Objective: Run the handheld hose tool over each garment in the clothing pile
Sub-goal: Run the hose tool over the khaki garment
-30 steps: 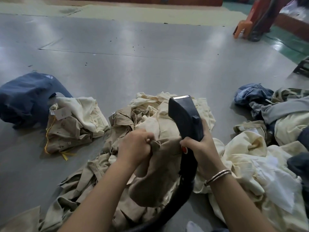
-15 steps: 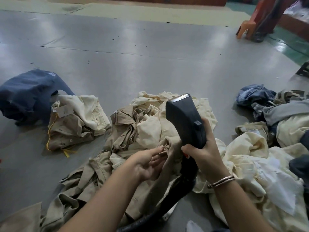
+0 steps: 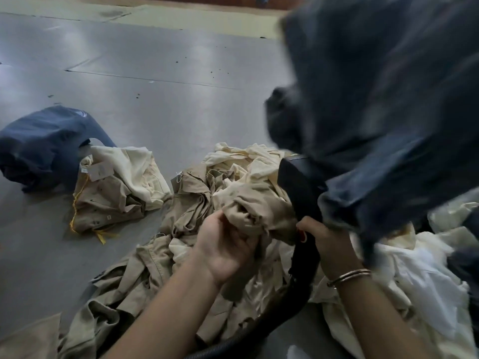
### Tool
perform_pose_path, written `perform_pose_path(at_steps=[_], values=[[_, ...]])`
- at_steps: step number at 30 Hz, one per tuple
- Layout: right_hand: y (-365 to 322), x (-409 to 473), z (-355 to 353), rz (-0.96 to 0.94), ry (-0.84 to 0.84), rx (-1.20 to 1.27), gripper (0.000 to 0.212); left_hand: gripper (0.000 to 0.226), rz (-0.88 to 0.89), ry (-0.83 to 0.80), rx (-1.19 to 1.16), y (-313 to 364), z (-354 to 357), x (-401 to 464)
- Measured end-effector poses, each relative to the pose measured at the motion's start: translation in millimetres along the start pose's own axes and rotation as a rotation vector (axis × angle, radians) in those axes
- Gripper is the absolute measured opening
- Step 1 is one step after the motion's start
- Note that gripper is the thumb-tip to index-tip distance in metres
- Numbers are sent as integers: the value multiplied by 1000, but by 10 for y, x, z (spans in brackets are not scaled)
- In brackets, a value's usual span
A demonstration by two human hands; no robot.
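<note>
A heap of tan and cream garments (image 3: pixel 207 193) lies on the grey floor in front of me. My left hand (image 3: pixel 225 244) holds a bunched fold of tan cloth (image 3: pixel 254 206) from below, palm up. My right hand (image 3: pixel 326 239) grips the black handheld hose tool (image 3: pixel 298 185), whose head points up and away beside that fold. Its ribbed hose (image 3: pixel 259 332) runs down toward me. A blurred dark blue-grey garment (image 3: pixel 383 104) hangs in the air across the upper right, covering the tool's top and part of my right hand.
A folded tan and cream garment with a yellow cord (image 3: pixel 114 190) lies to the left, with a dark blue garment (image 3: pixel 44 143) behind it. More cream and white clothes (image 3: pixel 414 281) are heaped at the right. Bare grey floor (image 3: pixel 155 73) stretches beyond.
A dark blue-grey garment has swept into view at the upper right, hiding the far pile and chair. My left hand has turned palm up under the tan fold.
</note>
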State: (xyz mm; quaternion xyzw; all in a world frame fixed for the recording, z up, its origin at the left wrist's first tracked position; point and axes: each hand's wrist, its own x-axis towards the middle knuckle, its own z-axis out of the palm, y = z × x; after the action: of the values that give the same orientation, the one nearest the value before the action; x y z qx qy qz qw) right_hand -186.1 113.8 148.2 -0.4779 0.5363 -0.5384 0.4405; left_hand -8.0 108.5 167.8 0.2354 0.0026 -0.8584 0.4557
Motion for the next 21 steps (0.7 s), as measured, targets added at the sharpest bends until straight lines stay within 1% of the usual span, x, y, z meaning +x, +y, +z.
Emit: perform_pose_path(at_steps=[1,2,4,6,8,11,12,14,17,18,19,20,21], values=[[21,8,46,25,-6,29,22,9,-2,-90,-31,-43,55,-14],[44,15,99,18,-20,52,28,9,23,-135,-60,-73,79,-10],[81,9,200,-23,-33,27,37,11,108,-148,-106,-63,58,-7],[109,5,225,-46,-46,-18,39,18,207,-122,-83,44,13,-12],[120,26,150,-31,-34,-64,36,28,303,-73,-27,182,-40,-16],[35,43,-2,6,6,-22,23,27,377,0,8,308,-81,-25],[-5,27,-38,-3,-23,-20,23,25,373,7,-6,315,-81,-26],[-96,-45,-59,-62,-141,-74,30,22,354,9,-36,319,-85,-21],[-233,-172,26,-180,-345,-232,48,25,362,-8,-56,346,-87,22],[-257,-199,64,-208,-379,-286,51,30,371,-2,-38,348,-85,41],[-273,-222,105,-224,-403,-321,50,41,381,9,0,339,-83,51],[-286,-243,147,-213,-429,-322,49,52,386,29,50,327,-92,71],[-299,-262,187,-187,-454,-309,47,57,384,49,102,304,-105,84]])
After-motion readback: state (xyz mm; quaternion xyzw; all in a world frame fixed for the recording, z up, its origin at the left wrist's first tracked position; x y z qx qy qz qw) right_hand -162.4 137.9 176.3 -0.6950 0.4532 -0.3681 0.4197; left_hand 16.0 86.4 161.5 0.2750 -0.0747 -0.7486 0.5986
